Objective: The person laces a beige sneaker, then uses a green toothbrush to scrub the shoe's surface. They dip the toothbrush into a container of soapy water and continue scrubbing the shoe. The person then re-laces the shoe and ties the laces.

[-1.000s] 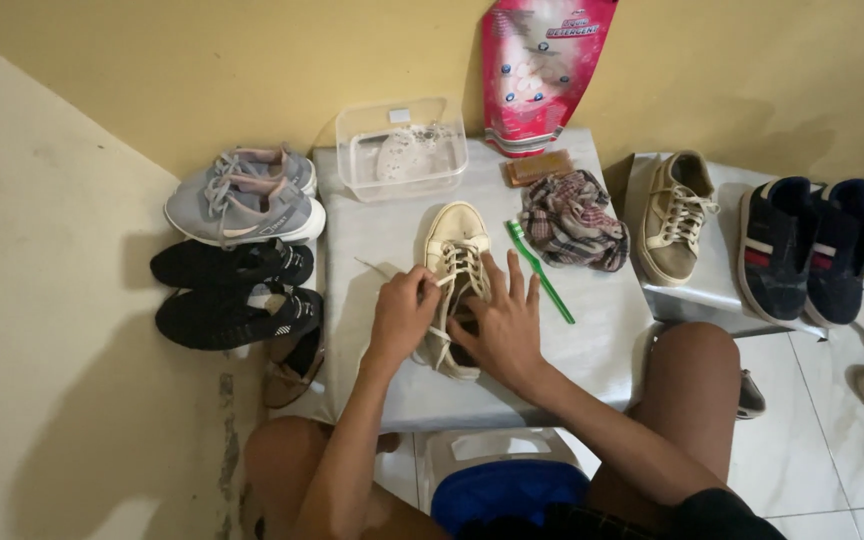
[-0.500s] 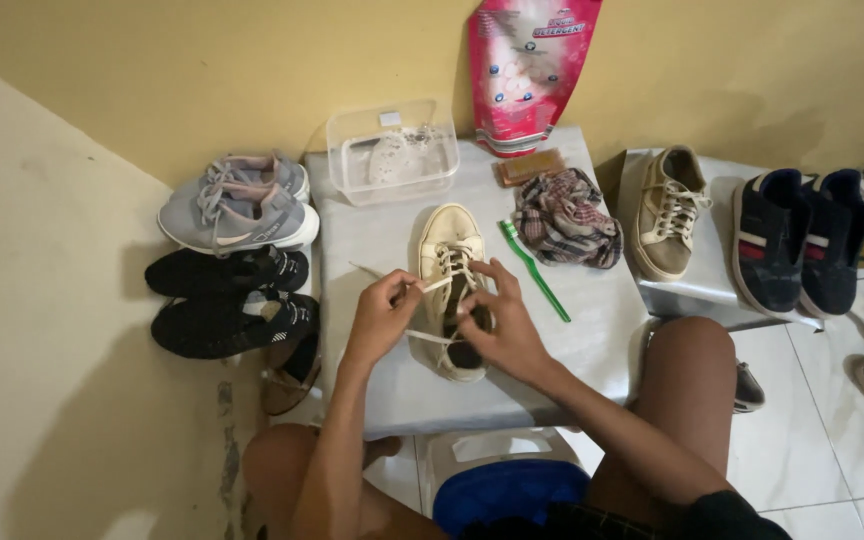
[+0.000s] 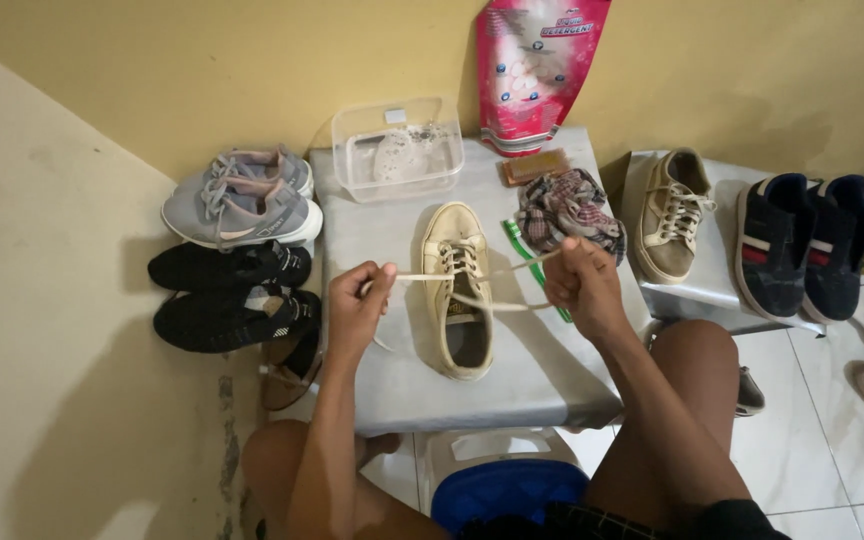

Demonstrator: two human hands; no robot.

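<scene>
**me:** ok so both grips are pinched shut on the lace ends. My left hand (image 3: 357, 305) has one end of the cream shoelace (image 3: 422, 277) between thumb and fingers, and my right hand (image 3: 580, 283) has the other end, fist mostly closed round it. The lace runs pretty taut from each hand in to the eyelets.

**other guy:** and the shoe itself?

**me:** the beige sneaker (image 3: 459, 288) sits flat between my hands, mid grey worktop (image 3: 532, 370), toe pointing away from me, opening towards me. Neither hand touches the shoe, just the lace.

**other guy:** what's around it?

**me:** a green toothbrush (image 3: 524, 252) just right of the shoe, partly under my right hand. Past that a bunched patterned cloth (image 3: 567, 208), a brown bar (image 3: 535, 166), a clear plastic tub (image 3: 398, 150) and a pink pouch (image 3: 537, 70) leaning on the wall. Matching beige sneaker (image 3: 674, 215) on the next block over, beside a pair of navy shoes (image 3: 802, 245). On the floor to my left, grey trainers (image 3: 240, 198) and black ones (image 3: 232, 295).
</scene>
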